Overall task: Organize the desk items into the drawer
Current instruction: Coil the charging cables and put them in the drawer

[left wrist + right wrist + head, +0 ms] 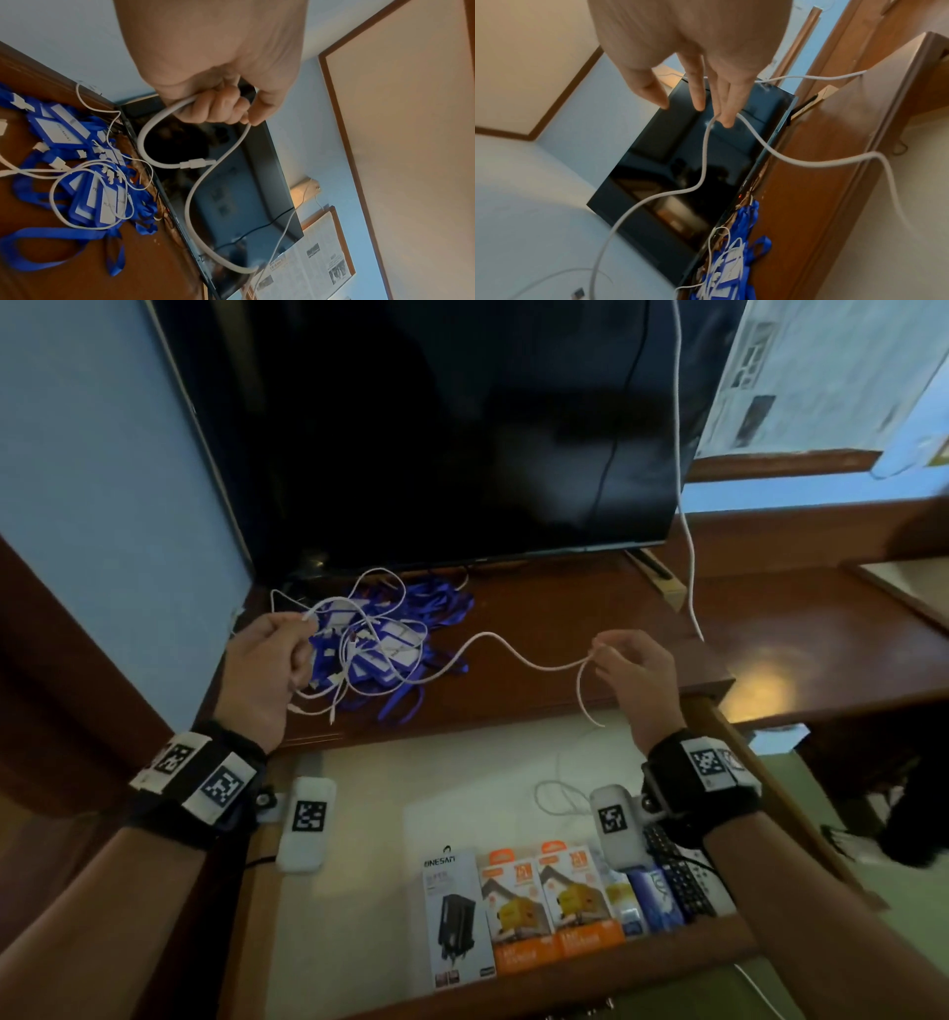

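The head camera looks steeply down over the television (462,428) and desk. The left wrist view sits close beside the television (231,192), tilted, facing it from the left. The right wrist view faces the television (680,172) from the right. All three share it.

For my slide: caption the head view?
Both hands stretch a white cable above the open drawer.

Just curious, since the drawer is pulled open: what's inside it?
Inside the drawer: three charger boxes, a small blue pack, a black remote and a thin white cable. The right wrist covers part of the remote's side.
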{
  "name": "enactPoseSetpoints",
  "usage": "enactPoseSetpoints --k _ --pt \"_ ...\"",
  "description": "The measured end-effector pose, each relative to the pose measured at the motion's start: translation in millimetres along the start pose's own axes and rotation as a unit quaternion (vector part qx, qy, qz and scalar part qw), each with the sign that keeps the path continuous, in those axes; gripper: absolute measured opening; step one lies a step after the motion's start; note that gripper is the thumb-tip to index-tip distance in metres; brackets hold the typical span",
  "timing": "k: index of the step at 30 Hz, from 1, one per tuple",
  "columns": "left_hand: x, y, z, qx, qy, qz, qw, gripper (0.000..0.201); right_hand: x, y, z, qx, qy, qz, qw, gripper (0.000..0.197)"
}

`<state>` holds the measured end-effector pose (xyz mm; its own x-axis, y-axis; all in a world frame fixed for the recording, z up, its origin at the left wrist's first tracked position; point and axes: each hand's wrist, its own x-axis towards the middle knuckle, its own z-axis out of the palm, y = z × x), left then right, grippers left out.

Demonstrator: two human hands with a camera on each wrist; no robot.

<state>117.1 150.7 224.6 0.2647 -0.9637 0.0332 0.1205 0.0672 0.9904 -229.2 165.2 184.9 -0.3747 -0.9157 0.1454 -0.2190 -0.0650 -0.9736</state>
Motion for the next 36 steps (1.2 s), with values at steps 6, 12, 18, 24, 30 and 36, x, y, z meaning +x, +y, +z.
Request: enactPoseSetpoints --k 6,12,18,24,30,36 --pt "-11.7 2.4 19.6 -0.013 -0.026 0.009 1.0 0.019 -6.9 27.8 6.2 -0.335 -0.136 -0.057 0.931 0.023" --pt "-35.6 1.3 37.5 0.01 -0.116 0.017 0.993 0.016 -11.5 71.9 0.3 -0.444 -0.157 0.076 0.879 0.021" --pt "-54.4 -2.6 51.5 0.082 -0.17 0.016 0.982 0.008 -13.7 72.8 11.6 -0.382 -0.179 0.086 0.902 0.029" --pt "-68.3 -25.2 68.9 0.139 -0.216 0.016 0.966 0.003 -27.2 35.0 34.1 -0.038 -0.19 0.062 0.979 0.042" --pt "-85.4 -50.8 86.1 0.182 -0.248 0.008 0.952 0.006 -55.0 9.6 49.8 0.034 -0.296 -0.013 0.954 0.03" --pt "-90.6 -71.6 69.0 0.206 -0.204 -0.039 0.956 0.022 -52.1 19.1 39.2 0.045 -0.264 0.04 0.963 0.016"
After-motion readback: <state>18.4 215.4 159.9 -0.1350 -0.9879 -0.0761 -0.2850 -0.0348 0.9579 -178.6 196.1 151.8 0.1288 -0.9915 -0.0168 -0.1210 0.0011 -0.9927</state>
